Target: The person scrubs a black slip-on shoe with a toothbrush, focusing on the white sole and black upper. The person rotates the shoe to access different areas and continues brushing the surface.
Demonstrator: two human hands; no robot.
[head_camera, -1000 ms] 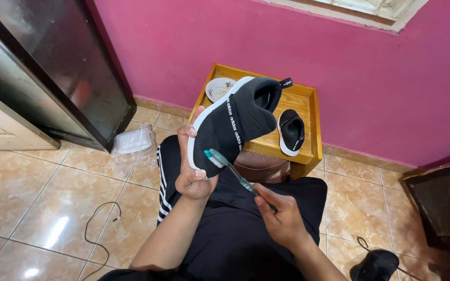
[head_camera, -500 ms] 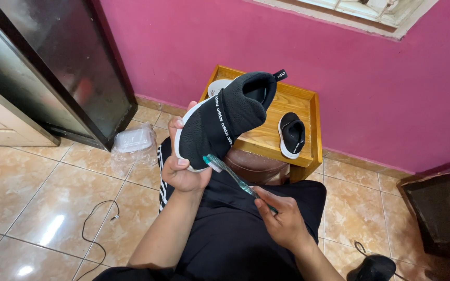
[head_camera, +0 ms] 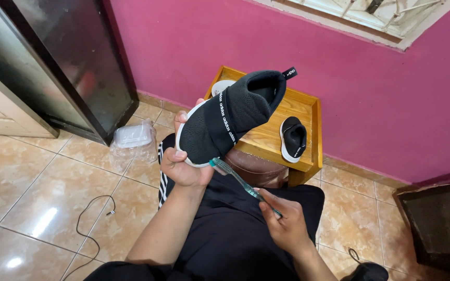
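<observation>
Shoe held in left hand; toothbrush held in right hand, head at the sole edge.

The left hand (head_camera: 183,166) grips the black shoe (head_camera: 230,117) from below, fingers (head_camera: 180,120) wrapped around its white sole, toe end low, heel raised above the wooden surface (head_camera: 266,138). The right hand (head_camera: 282,221) has its fingers pinched on the handle of the toothbrush (head_camera: 238,179); the brush head touches the sole edge near the toe. A second shoe (head_camera: 292,138) lies on the surface, apart from the first. A plastic container (head_camera: 131,136) and a cable (head_camera: 92,218) lie on the tiled floor.
</observation>
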